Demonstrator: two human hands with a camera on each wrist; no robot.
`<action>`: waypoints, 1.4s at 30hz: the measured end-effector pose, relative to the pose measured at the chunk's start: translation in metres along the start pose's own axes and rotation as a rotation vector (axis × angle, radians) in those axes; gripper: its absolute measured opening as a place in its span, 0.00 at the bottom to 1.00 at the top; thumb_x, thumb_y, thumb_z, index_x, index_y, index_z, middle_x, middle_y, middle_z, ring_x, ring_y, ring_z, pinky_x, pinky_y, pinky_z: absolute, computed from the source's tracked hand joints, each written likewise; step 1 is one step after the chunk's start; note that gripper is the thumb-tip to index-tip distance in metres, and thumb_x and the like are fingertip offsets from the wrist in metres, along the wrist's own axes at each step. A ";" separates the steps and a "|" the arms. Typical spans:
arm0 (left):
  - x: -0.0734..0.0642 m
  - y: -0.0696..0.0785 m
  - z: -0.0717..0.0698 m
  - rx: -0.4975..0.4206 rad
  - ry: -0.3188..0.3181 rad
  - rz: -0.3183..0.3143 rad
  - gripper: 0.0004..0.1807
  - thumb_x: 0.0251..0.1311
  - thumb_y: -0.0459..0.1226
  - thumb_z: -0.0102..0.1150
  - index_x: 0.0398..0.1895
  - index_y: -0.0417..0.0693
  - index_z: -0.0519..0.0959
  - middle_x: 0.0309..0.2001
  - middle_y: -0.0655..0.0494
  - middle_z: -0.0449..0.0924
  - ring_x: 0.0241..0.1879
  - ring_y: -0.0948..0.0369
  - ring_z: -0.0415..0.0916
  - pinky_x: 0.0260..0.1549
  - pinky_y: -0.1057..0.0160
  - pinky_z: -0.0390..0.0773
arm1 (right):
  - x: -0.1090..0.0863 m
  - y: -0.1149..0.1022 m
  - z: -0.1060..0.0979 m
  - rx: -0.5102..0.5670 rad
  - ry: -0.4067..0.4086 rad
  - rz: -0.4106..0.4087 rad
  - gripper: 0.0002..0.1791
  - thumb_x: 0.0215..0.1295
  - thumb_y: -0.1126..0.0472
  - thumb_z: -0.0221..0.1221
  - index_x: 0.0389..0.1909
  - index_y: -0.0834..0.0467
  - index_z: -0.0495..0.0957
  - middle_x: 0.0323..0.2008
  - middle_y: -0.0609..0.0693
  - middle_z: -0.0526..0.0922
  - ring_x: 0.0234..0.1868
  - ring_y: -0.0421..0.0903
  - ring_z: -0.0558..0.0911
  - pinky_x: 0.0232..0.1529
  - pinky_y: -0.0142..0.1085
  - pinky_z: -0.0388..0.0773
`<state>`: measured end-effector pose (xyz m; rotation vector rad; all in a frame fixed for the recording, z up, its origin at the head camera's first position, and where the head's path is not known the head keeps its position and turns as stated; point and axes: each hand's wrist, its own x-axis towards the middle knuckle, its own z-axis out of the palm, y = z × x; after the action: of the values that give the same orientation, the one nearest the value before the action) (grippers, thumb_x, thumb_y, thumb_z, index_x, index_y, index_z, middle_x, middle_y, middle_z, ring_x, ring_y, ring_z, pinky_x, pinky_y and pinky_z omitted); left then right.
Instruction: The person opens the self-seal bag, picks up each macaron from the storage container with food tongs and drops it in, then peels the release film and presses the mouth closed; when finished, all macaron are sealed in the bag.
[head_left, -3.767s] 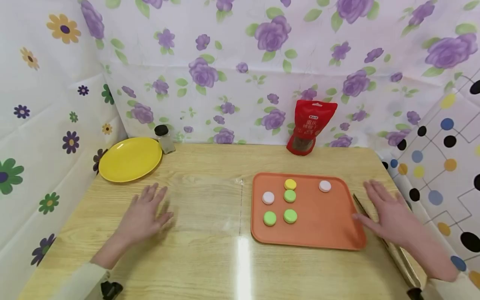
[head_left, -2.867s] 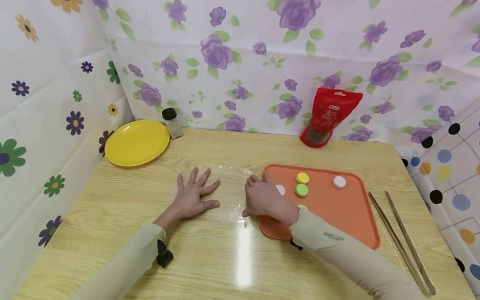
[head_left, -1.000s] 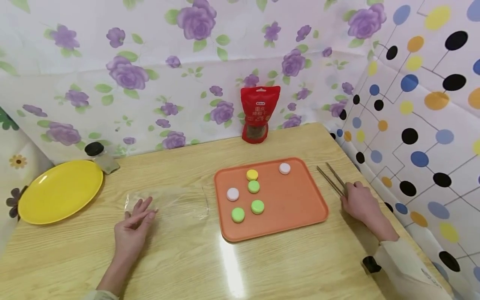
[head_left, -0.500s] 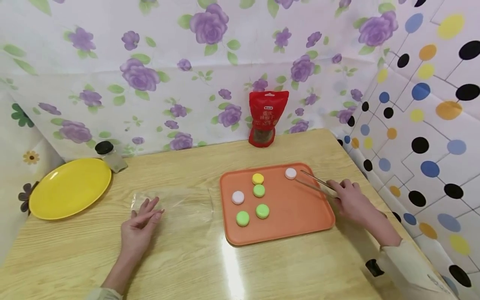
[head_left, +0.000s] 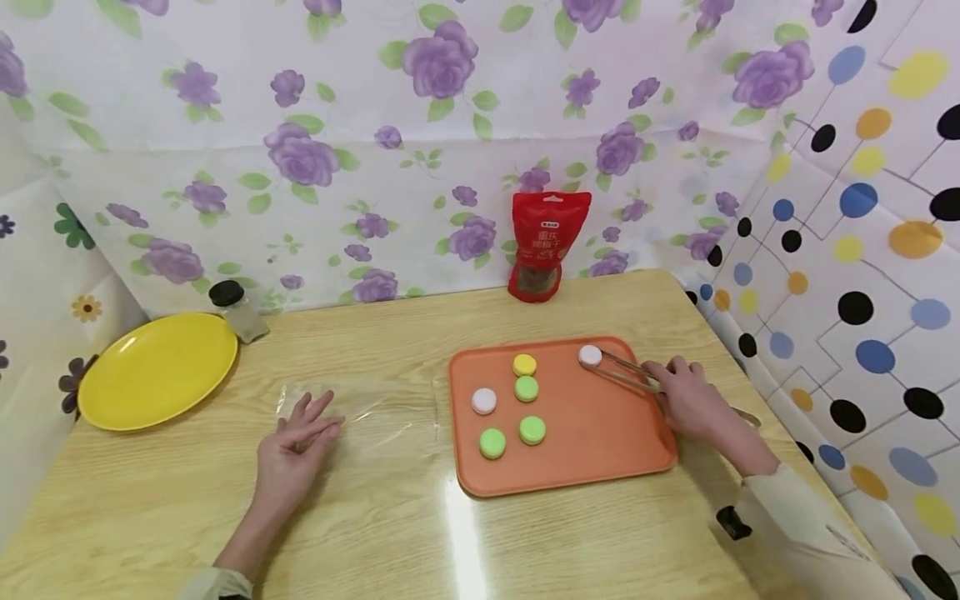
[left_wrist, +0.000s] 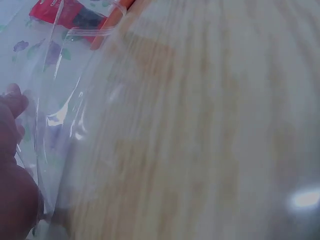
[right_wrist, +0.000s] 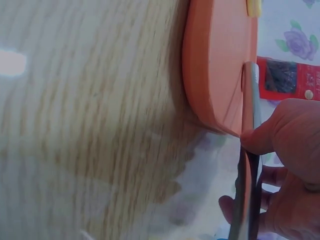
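Observation:
My right hand point(head_left: 693, 404) grips metal tongs point(head_left: 626, 373) over the right side of an orange tray point(head_left: 592, 450). The tong tips sit either side of a white macaron point(head_left: 590, 356) near the tray's far right corner. In the right wrist view, the thumb presses along one arm of the tongs point(right_wrist: 251, 105). On the table's left half, my left hand point(head_left: 292, 458) pinches the edge of a clear plastic bag point(head_left: 393, 417) between thumb and finger. The left wrist view shows the bag's film point(left_wrist: 75, 100) raised beside the fingers.
More macarons lie on the tray's left part: a white one point(head_left: 483, 401), a yellow one point(head_left: 524, 365) and green ones point(head_left: 532, 430). A yellow plate point(head_left: 157, 371) and a black-capped jar point(head_left: 242, 312) stand at back left. A red pouch point(head_left: 549, 246) stands behind the tray.
Both hands first lay apart, then worked at the bag together. The right hand has since picked up the tongs and brought them left to the white macaron. The left hand stays at the bag.

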<state>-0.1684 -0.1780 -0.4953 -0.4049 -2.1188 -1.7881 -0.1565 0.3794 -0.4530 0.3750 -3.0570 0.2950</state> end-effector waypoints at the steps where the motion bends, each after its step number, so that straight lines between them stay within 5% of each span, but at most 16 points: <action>1: 0.000 0.001 -0.002 0.011 -0.002 0.004 0.08 0.54 0.16 0.64 0.34 0.31 0.86 0.57 0.29 0.75 0.71 0.41 0.58 0.66 0.30 0.30 | 0.002 -0.001 0.002 0.003 0.004 -0.011 0.23 0.66 0.73 0.57 0.61 0.62 0.71 0.40 0.66 0.70 0.39 0.68 0.70 0.28 0.57 0.74; 8: 0.004 -0.004 -0.005 0.018 -0.033 -0.001 0.08 0.53 0.17 0.66 0.35 0.30 0.86 0.58 0.30 0.74 0.70 0.31 0.53 0.63 0.25 0.29 | -0.002 -0.010 -0.001 0.009 0.104 -0.120 0.25 0.59 0.78 0.59 0.59 0.64 0.72 0.41 0.68 0.73 0.39 0.67 0.71 0.41 0.61 0.68; 15: 0.007 -0.001 -0.005 0.002 -0.033 -0.010 0.06 0.56 0.19 0.65 0.36 0.28 0.84 0.60 0.32 0.74 0.71 0.32 0.52 0.63 0.25 0.29 | 0.006 -0.068 -0.013 0.048 0.198 -0.366 0.30 0.53 0.80 0.64 0.58 0.62 0.74 0.39 0.60 0.74 0.36 0.59 0.72 0.38 0.55 0.72; 26: 0.008 -0.003 -0.003 0.018 -0.024 0.010 0.06 0.55 0.15 0.60 0.36 0.21 0.81 0.59 0.26 0.71 0.68 0.26 0.51 0.60 0.22 0.29 | 0.062 -0.181 0.006 0.046 -0.022 -0.478 0.24 0.64 0.72 0.64 0.60 0.54 0.75 0.42 0.51 0.73 0.38 0.52 0.70 0.31 0.42 0.72; 42: 0.009 0.000 -0.002 -0.070 -0.029 -0.044 0.05 0.61 0.19 0.61 0.39 0.22 0.82 0.61 0.31 0.72 0.73 0.34 0.49 0.65 0.30 0.25 | 0.121 -0.278 0.041 0.029 -0.154 -0.756 0.18 0.69 0.65 0.61 0.58 0.59 0.76 0.44 0.53 0.75 0.41 0.51 0.71 0.40 0.39 0.72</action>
<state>-0.1762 -0.1801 -0.4913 -0.4070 -2.1048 -1.8960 -0.2065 0.0785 -0.4338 1.5388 -2.7690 0.2680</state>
